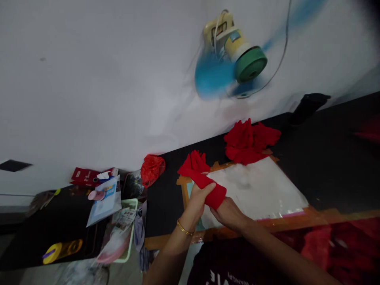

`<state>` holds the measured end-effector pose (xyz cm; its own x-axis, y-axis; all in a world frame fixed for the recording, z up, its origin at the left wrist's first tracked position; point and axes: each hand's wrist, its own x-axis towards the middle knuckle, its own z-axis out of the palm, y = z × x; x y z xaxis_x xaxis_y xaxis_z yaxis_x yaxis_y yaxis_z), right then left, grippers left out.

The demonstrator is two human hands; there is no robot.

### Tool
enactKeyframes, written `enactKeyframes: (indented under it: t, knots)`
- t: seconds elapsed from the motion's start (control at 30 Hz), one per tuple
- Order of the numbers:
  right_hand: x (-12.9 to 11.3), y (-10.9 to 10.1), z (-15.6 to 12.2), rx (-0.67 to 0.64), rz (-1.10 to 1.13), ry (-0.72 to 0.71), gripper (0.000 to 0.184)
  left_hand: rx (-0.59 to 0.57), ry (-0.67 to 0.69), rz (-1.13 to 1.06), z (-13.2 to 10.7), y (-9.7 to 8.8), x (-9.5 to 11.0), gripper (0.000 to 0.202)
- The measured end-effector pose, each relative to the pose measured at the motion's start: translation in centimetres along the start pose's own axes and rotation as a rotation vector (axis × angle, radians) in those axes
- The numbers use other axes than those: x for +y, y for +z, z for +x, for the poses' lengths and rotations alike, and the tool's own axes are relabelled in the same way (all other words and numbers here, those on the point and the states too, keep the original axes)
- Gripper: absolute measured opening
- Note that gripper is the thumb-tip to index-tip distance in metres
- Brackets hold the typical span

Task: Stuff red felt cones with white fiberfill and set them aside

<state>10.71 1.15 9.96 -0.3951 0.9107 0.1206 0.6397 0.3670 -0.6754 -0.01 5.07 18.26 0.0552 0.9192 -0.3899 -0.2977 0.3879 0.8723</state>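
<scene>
Over a black tabletop point(166, 206) against a pale wall point(89, 79), a red cloth piece point(218, 193) is held above the near left part of a white sheet point(252, 190). The left hand point(198, 196), with a gold bracelet point(184, 228) at its wrist, closes around the piece, thumb laid across the top. The right hand point(227, 211) meets its lower end; those fingers are partly hidden, so how tightly they close I cannot tell.

Brown tape point(320, 217) borders the sheet and runs along the table's near edge. A small red pile point(196, 161) lies just beyond the hands, and a larger red heap point(249, 140) overlaps the sheet's far edge. Farther right stands a dark cylindrical object point(308, 107), tilted in view. A red plastic bag point(152, 170) sits at the far left corner.

A fan point(251, 65) with blurred blue blades is mounted on the wall. To the left, a second black surface point(26, 245) carries a red box point(84, 176) and a yellow bottle point(62, 251), beside a pale green basket point(130, 237).
</scene>
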Motion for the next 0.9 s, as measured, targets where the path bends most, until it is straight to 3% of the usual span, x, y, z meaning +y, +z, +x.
enactKeyframes:
  t: [0.1, 0.23, 0.4, 0.53, 0.6, 0.73, 0.9]
  knots:
    - [-0.3, -0.3, 0.4, 0.112, 0.124, -0.100, 0.045, -0.041, -0.029, 0.096, -0.4, 0.1, -0.8, 0.053]
    - [-0.4, 0.0, 0.3, 0.121, 0.200, -0.116, 0.048, -0.016, -0.042, 0.172, -0.8, -0.4, -2.1, 0.048]
    - [0.1, 0.6, -0.6, 0.146, 0.150, -0.108, 0.041, -0.085, -0.109, -0.004, -0.4, -1.5, -1.2, 0.049]
    - [-0.4, -0.5, -0.2, 0.018, 0.049, -0.100, 0.028, 0.062, 0.098, -0.073, 0.6, -1.6, 0.6, 0.056]
    - [-0.8, -0.9, 0.3, 0.011, 0.038, -0.165, 0.027, 0.092, 0.133, -0.050, 0.6, -1.2, 1.0, 0.061]
    - [-0.7, 0.0, 0.9, 0.164, 0.077, -0.287, 0.033, 0.059, 0.087, 0.017, -0.1, -0.2, 0.6, 0.055]
    - [0.1, 1.7, 0.3, 0.239, 0.071, -0.242, 0.044, 0.046, 0.058, 0.008, -1.1, 0.3, -0.8, 0.047]
